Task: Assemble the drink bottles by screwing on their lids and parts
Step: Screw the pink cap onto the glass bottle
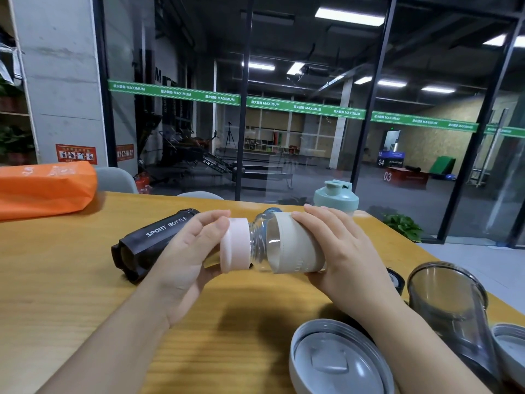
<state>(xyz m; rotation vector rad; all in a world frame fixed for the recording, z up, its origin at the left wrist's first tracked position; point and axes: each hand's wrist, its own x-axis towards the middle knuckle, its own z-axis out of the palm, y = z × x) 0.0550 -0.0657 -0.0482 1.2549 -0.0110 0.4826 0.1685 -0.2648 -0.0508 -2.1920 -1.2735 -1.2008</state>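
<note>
just right of the black sport bottle (153, 245), my left hand (181, 260) grips the pink lid (235, 245); my right hand (338, 251) clamps the sleeved clear bottle (295, 243).

Grey lid (338, 362) cut off by bottom edge; second grey lid (511, 354) clipped at right edge. Orange bag (42, 189) runs off left. Small black part (396, 280) mostly hidden behind right hand (341, 251), probably a cap. Glass bottle (261, 245) base hidden under beige sleeve (298, 243).
</note>
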